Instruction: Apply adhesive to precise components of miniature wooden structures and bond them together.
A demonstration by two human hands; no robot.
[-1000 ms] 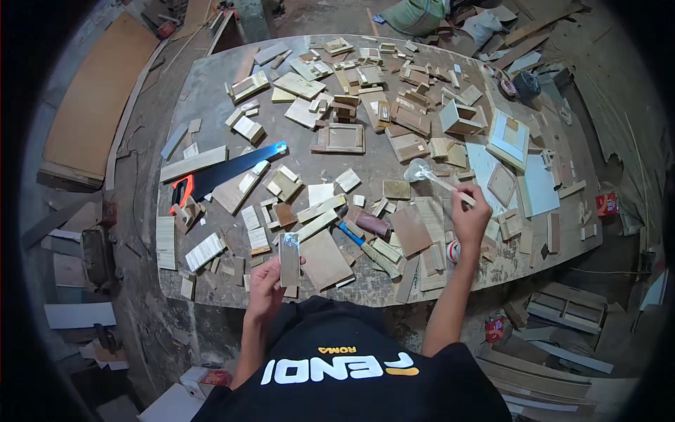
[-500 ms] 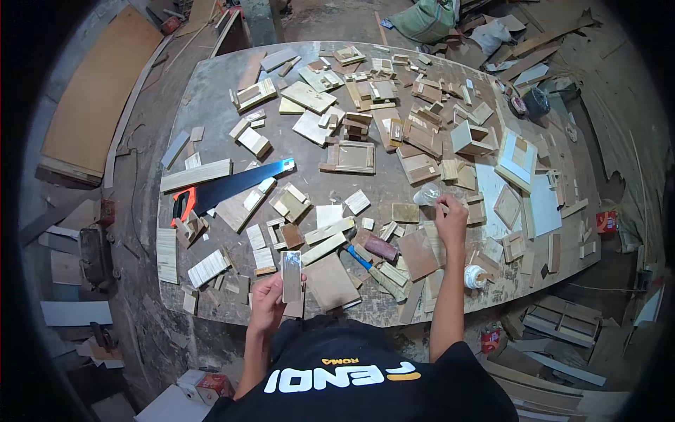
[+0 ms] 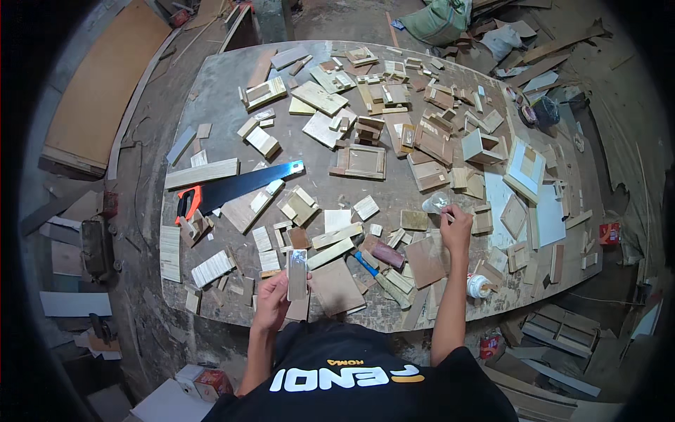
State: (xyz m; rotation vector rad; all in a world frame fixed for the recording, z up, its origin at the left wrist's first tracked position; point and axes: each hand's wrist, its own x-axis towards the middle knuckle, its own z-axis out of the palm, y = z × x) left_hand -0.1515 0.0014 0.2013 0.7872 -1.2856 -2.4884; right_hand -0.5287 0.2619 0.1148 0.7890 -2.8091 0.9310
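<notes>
My left hand [image 3: 272, 301] grips a small flat wooden block [image 3: 298, 276] upright over the near edge of the worktable. The far end of the block has a shiny whitish patch. To the right, my right hand [image 3: 457, 226] is closed in a pinch beside a clear plastic cup [image 3: 435, 202]. What the fingertips hold, if anything, is too small to make out. Nearest the right forearm stands an open white tub [image 3: 479, 285] with a stick-like thing in it. A square wooden board [image 3: 337, 287] lies just right of the held block.
A handsaw [image 3: 242, 187] with an orange handle lies at left. A blue-necked hammer [image 3: 365, 264] rests beside a dark red cylinder [image 3: 388, 254]. Wooden pieces and small box-like assemblies, among them a framed panel [image 3: 360, 162], crowd the worktable [image 3: 232, 67]. Offcuts litter the floor around it.
The view has shifted slightly, so the table scene sits a little to the right. Both hands keep nearly the same places, the left on the block and the right by the cup.
</notes>
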